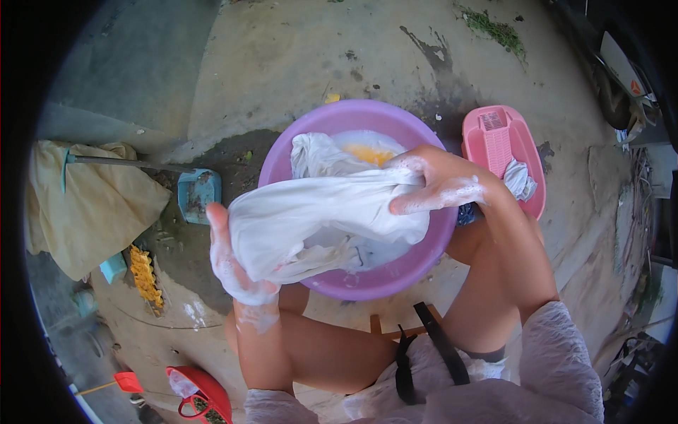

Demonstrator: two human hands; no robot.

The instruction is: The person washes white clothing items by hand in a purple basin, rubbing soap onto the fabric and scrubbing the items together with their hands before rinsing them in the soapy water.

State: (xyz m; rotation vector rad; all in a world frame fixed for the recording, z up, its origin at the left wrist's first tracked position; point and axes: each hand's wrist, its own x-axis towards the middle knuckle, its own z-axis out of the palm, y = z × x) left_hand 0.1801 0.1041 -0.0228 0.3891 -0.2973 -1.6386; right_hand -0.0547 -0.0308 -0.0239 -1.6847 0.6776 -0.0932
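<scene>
A wet white cloth garment (318, 206) is stretched between my two hands above a round purple plastic basin (424, 265). My left hand (235, 265), streaked with suds, supports the garment's left end with the thumb raised along its edge. At the other end my right hand (431, 177) grips the bunched fabric from above, foam on its fingers and wrist. Part of the white cloth lies lower in the basin, among cloudy soapy water (389, 254). Something yellow-orange (368, 153) shows in the water at the far side. The fabric hides much of the basin's inside.
At right stands a pink plastic tub (474, 140) with a ribbed washboard and a crumpled light cloth (519, 179). A blue long-handled scoop (198, 196) and a beige cover (95, 206) are at left. Red containers (209, 384) sit lower left. Concrete floor (296, 47) lies beyond.
</scene>
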